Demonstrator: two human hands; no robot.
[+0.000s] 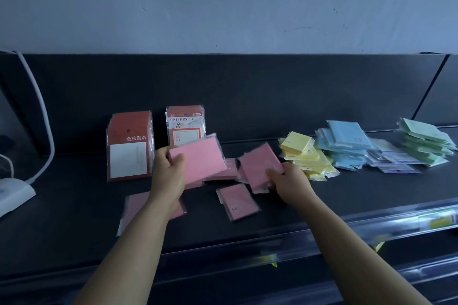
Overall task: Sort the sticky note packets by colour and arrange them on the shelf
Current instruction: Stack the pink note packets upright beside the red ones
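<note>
Two flat pink sticky note packets in shiny clear wrap are in the hands. The left hand (171, 168) pinches the lifted pink packet (200, 158) by its edge, thumb on top, well left of the yellow packet pile (302, 153). The right hand (285, 181) grips the second pink packet (260, 166) at its lower end, just left of that pile. One loose pink packet (238, 202) lies on the dark shelf (74, 218), further left. The blue pile (344, 146) and green pile (426, 143) sit to the right. The packets look light, thin and bendy, with slippery wrap, so pinching an edge firmly seems best.
</note>
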